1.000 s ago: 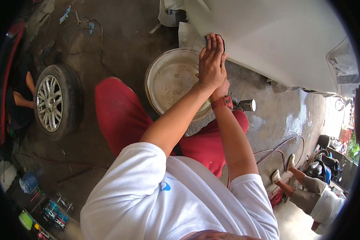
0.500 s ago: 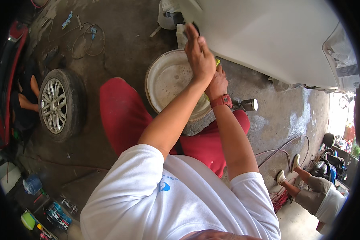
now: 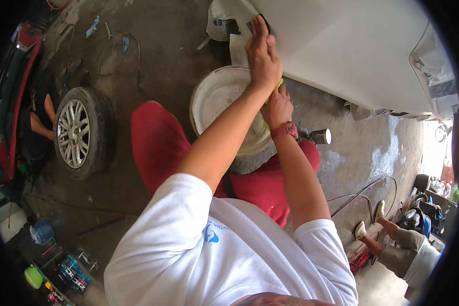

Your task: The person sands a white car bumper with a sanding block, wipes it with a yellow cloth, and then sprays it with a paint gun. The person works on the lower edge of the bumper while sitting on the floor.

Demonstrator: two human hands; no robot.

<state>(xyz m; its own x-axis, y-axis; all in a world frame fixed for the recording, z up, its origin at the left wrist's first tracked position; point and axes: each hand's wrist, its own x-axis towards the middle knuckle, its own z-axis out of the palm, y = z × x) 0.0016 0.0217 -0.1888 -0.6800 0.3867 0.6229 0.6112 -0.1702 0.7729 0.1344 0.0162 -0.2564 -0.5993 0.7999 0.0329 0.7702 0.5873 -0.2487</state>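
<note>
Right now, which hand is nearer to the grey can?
Right. The right hand is above and to the left of the can in the picture; the left hand is farther up, at the white panel.

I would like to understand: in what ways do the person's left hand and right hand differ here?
The left hand reaches farther forward; the right hand is nearer the body. The left hand has a dark thing at its fingertips, by the white panel; the right hand has a yellow-green piece at its fingers. The right hand has a red watch at its wrist, the left hand none. Both are bare.
</note>
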